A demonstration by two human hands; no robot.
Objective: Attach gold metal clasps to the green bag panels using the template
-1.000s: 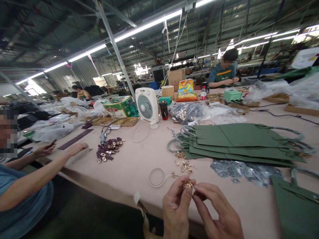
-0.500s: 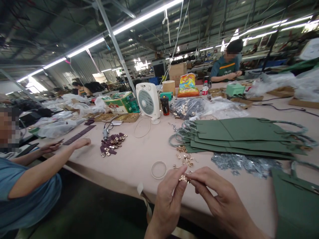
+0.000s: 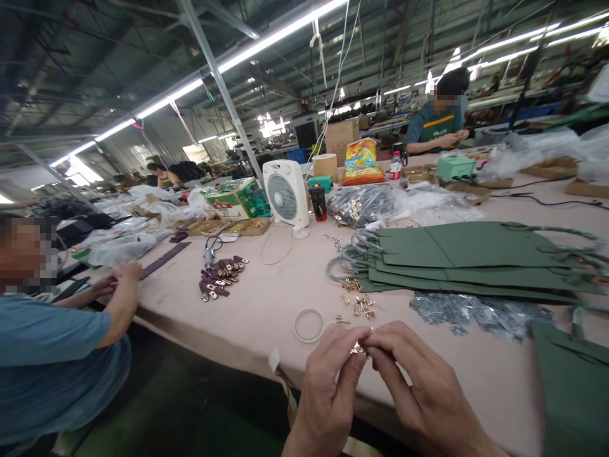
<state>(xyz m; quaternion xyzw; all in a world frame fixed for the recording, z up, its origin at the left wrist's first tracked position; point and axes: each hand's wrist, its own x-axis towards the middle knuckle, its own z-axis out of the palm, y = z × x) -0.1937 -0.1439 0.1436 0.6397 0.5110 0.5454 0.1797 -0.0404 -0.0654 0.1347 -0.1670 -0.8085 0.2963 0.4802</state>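
My left hand (image 3: 330, 381) is closed, pinching a small gold-coloured metal fitting (image 3: 358, 348) between thumb and fingertips. From the other side my right hand (image 3: 423, 377) meets it, thumb and forefinger pressed together at the fitting's edge. Fingers cover most of the piece, so its full shape is hidden. Just beyond lie several loose gold metal fittings (image 3: 364, 308) on the table (image 3: 266, 317). A roll of pale tape (image 3: 308, 325) rests flat to the left of them.
Green bag panels with rope handles (image 3: 438, 254) are stacked at right, with clear plastic-like pieces (image 3: 480, 311) in front. Purple tabs with metal ends (image 3: 221, 276) lie at left. A white fan (image 3: 287, 195) stands behind. Another person (image 3: 61, 343) works at the left edge.
My hands stay together at the fitting, with slight finger movement. The person at left has drawn a hand back from the purple strips towards the other hand. The view has shifted slightly.
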